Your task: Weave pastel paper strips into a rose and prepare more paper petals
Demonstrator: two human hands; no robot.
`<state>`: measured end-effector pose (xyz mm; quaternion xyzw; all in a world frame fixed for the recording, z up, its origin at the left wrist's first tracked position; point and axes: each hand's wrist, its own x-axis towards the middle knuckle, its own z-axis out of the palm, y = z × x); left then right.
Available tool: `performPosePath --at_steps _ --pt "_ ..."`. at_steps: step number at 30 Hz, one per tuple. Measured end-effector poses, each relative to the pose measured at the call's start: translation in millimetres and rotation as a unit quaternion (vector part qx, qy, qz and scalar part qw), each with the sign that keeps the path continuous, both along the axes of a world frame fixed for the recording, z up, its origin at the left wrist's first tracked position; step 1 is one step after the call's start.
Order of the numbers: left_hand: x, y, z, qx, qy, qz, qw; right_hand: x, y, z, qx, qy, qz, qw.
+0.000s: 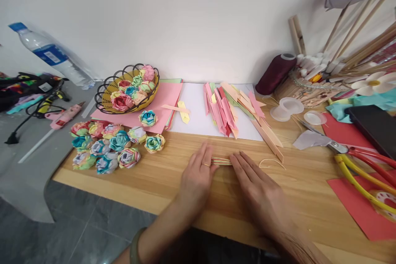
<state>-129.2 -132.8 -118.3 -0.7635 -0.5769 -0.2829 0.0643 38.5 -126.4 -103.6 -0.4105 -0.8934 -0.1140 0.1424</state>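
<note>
A small stack of folded paper strips [221, 161] lies on the wooden table [173, 185], its middle showing between my two hands. My left hand [198, 169] has its fingers together around the stack's left end, with a ring on one finger. On the right end, my right hand [258, 181] presses down with its fingers stretched and lying flat. A loop of thin cord [272, 161] lies just right of my right hand. Behind the hands, folded pink, red and green paper pieces [221, 111] rest on a white sheet [193, 93].
Paper flowers [120, 141] and a yellow basket [107, 95] of more flowers stand left, beyond them a pink glue gun [64, 116] and a bottle [51, 55]. Scissors [337, 147], maroon thread [276, 73], clear cups [291, 106], red paper [349, 202] and a stick-covered holder [309, 88] are right.
</note>
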Motion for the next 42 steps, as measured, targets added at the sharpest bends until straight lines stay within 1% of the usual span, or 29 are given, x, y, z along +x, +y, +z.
performPosePath --at_steps 2,4,8,10,12,16,19,25,34,39,42 --pt "3.5 -1.5 -1.7 0.015 0.048 0.025 0.998 -1.2 -0.5 0.7 0.004 0.002 -0.006 1.000" --pt "6.6 -3.2 -3.2 0.013 0.081 0.038 0.996 -2.7 -0.9 1.1 0.010 0.008 -0.017 1.000" --pt "11.1 -7.0 -4.2 -0.039 0.126 0.083 0.988 -5.5 -2.1 -0.7 0.008 0.015 -0.034 0.999" --pt "13.0 -8.5 -3.9 -0.060 0.141 0.095 0.984 -8.0 -3.3 -3.1 0.005 0.013 -0.044 0.999" --pt "14.9 -9.4 -4.2 -0.069 0.142 0.093 0.983 -11.8 -5.1 -5.9 0.009 0.011 -0.063 0.998" --pt "18.1 -9.6 -8.0 -0.076 0.106 0.075 0.989 -21.2 -8.4 -9.1 0.031 -0.001 -0.114 0.993" --pt "18.0 -9.5 -11.4 -0.077 0.082 0.055 0.992 -26.6 -9.1 -8.2 0.035 -0.021 -0.129 0.991" --pt "14.1 -8.0 -12.7 -0.074 0.067 0.033 0.994 -33.3 -7.4 -4.9 0.045 -0.031 -0.141 0.989" --pt "11.1 -6.6 -13.1 -0.059 0.061 0.028 0.996 -35.1 -7.4 -4.4 0.053 -0.036 -0.135 0.989" --pt "2.6 -3.7 -8.3 -0.058 0.073 0.013 0.996 -32.2 -8.1 -6.4 0.038 -0.031 -0.138 0.989" --pt "0.3 -1.2 -2.4 -0.056 0.056 0.015 0.997 -30.5 -8.4 -7.1 0.037 -0.030 -0.127 0.991"
